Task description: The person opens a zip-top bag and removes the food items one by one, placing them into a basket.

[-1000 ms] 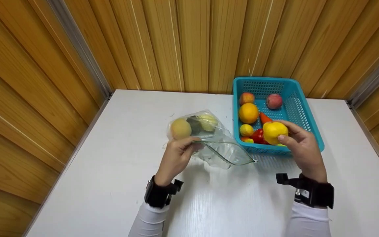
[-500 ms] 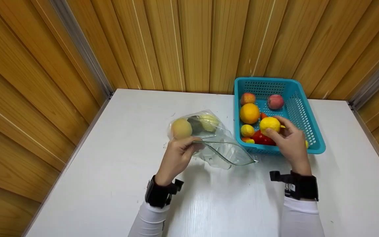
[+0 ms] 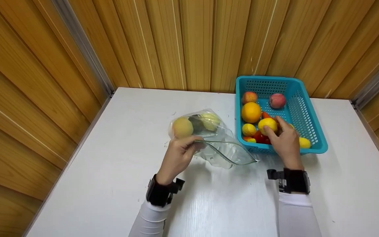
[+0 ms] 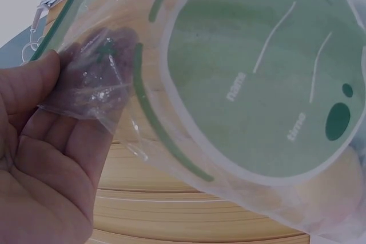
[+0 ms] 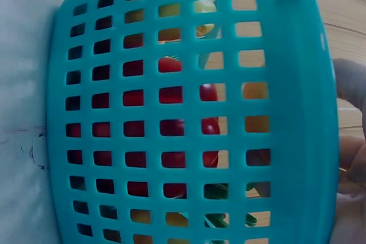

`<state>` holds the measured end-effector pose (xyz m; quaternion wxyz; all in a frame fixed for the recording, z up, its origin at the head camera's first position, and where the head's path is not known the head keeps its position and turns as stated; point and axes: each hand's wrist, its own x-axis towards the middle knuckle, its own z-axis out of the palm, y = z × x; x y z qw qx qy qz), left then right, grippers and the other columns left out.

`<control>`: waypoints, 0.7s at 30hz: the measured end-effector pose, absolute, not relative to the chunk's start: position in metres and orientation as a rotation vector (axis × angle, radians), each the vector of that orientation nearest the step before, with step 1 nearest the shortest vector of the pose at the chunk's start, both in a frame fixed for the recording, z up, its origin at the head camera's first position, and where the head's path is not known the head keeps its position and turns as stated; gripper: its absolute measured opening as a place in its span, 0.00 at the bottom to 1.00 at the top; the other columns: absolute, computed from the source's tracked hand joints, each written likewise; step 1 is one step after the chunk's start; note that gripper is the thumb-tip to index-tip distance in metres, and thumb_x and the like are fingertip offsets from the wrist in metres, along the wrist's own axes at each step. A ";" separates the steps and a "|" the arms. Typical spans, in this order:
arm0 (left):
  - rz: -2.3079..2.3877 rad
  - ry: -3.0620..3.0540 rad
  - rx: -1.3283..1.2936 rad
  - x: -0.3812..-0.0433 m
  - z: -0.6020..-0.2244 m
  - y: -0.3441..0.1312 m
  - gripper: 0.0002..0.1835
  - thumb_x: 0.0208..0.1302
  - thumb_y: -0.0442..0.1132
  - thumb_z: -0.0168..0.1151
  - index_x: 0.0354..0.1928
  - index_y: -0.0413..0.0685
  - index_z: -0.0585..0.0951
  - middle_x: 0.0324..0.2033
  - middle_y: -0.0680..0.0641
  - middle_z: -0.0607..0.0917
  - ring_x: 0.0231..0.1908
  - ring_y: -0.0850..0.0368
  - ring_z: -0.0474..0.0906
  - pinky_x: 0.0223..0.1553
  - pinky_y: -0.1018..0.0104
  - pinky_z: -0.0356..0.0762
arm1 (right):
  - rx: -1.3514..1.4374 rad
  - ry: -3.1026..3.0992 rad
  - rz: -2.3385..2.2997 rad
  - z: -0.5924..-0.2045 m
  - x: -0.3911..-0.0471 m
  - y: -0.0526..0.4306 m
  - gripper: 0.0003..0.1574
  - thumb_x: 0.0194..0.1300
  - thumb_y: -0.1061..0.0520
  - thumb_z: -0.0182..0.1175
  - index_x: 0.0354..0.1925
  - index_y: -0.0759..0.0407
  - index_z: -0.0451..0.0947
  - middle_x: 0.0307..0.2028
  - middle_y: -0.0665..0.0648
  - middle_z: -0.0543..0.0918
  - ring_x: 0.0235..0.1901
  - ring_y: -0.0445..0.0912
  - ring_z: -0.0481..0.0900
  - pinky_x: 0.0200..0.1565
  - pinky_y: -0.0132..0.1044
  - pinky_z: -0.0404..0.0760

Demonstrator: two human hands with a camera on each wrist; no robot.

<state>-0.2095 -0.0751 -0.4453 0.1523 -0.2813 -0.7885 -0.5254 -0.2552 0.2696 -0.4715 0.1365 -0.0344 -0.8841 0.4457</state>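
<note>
My left hand [image 3: 179,156] pinches the green-edged mouth of a clear zip bag [image 3: 220,154]. Inside the bag lie a round yellow-orange fruit [image 3: 182,127], a dark green item and a pale yellow-green fruit [image 3: 210,121]. In the left wrist view, thumb and fingers hold the bag [image 4: 246,84] beside its printed green label. My right hand [image 3: 285,140] reaches over the near wall of a teal basket [image 3: 314,126], thumb and fingers on a yellow lemon [image 3: 267,125]. The right wrist view shows mostly the basket's slotted wall [image 5: 303,118], with part of my right hand [image 5: 351,158] behind its rim.
The basket also holds an orange [image 3: 251,112], a smaller lemon [image 3: 248,129], a red apple [image 3: 277,100], a red-orange fruit [image 3: 249,97], a carrot [image 3: 265,115] and red items. A yellow piece [image 3: 304,143] sits in the near right corner. Wooden panels [image 3: 196,46] stand behind the white table [image 3: 110,158].
My right hand has moved left and lowered the lemon over the red items in the basket. The yellow piece in the near right corner has come into view. My left hand stays put on the bag.
</note>
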 end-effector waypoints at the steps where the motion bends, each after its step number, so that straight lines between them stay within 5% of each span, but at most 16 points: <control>1: -1.506 -2.262 -0.807 -0.210 -0.445 -0.075 0.05 0.73 0.29 0.68 0.43 0.35 0.92 0.37 0.39 0.95 0.38 0.45 0.94 0.45 0.62 0.93 | -0.102 -2.552 1.279 -0.471 -0.255 0.269 0.39 0.82 0.55 0.65 0.80 0.73 0.67 0.75 0.78 0.74 0.70 0.71 0.76 0.76 0.64 0.75; 13: -1.504 -2.261 -0.810 -0.209 -0.444 -0.075 0.06 0.72 0.26 0.67 0.44 0.33 0.91 0.38 0.38 0.95 0.39 0.45 0.94 0.45 0.62 0.93 | -0.062 -2.479 1.259 -0.469 -0.253 0.264 0.29 0.80 0.61 0.64 0.71 0.75 0.76 0.67 0.78 0.80 0.67 0.72 0.83 0.69 0.61 0.81; 21: -1.476 -2.266 -0.804 -0.209 -0.443 -0.075 0.05 0.73 0.29 0.69 0.43 0.36 0.92 0.37 0.41 0.95 0.39 0.54 0.92 0.45 0.63 0.93 | 0.070 -2.432 1.349 -0.449 -0.237 0.255 0.28 0.79 0.62 0.66 0.71 0.72 0.78 0.66 0.75 0.82 0.65 0.68 0.85 0.63 0.24 0.78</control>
